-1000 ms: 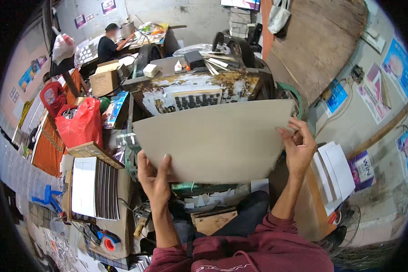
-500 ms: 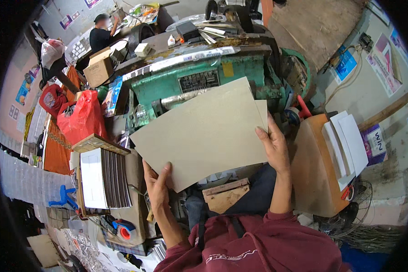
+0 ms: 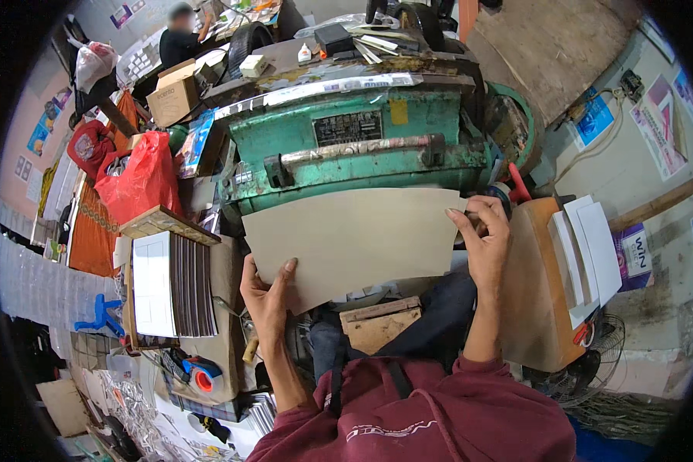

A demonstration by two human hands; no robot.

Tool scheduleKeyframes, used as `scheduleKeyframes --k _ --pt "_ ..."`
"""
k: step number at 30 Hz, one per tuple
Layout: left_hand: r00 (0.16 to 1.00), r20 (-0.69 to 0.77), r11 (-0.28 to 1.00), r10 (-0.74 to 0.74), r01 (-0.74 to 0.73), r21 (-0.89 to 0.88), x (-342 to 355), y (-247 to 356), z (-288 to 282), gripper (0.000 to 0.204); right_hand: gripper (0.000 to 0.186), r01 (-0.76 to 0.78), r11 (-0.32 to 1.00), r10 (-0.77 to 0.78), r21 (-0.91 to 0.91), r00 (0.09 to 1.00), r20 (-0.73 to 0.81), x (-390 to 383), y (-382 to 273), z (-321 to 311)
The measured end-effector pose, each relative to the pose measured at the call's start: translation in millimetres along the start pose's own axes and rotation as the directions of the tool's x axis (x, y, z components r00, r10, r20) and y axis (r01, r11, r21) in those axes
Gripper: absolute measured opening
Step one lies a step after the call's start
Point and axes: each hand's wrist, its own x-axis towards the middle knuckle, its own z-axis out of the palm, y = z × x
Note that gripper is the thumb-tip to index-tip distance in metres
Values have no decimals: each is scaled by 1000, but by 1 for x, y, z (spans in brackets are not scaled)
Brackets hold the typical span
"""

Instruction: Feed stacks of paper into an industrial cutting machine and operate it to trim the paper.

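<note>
Cardboard sheet (image 3: 362, 239), beige and slightly bowed, is held up over the person's lap, just this side of the big green machine (image 3: 285, 135); I can't tell whether its far edge touches the metal. The left hand (image 3: 268, 294) grips it at eight o'clock, thumb on top, while the right hand (image 3: 487, 240) pinches the edge near two. At twelve o'clock the machine's paint is scuffed, with a worn metal bar (image 3: 354, 150) across it and a dark box (image 3: 333, 37) among loose strips (image 3: 373, 46) on its grimy top. At three, white sheets (image 3: 595, 246) lie on a tan, orange-edged stand (image 3: 527, 285), and a fan (image 3: 610, 358) sits near four. Toward nine there's a stack of papers and boards (image 3: 152, 285), with a tape dispenser (image 3: 202, 377) down at eight. A bulging red bag (image 3: 142, 181) and an opened carton (image 3: 173, 102) crowd ten o'clock; past them, toward eleven, another person (image 3: 177, 48) sits at a cluttered table. A stained wooden panel (image 3: 547, 54) leans between one and two, and posters (image 3: 658, 127) hang on the wall near two.
</note>
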Motion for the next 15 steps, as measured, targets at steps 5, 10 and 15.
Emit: scheduleKeyframes --k 5,10,15 --pt "991 -13 990 131 -130 58 1 20 13 30 40 10 1000 -12 18 990 138 27 -41 -20" --pt "968 -72 969 242 -237 68 11 42 35 31 31 115 984 -79 -137 966 246 46 -68 -34" --pt "957 -247 956 150 -204 -212 31 26 31 23 19 -87 929 74 360 996 48 56 -28 -40"
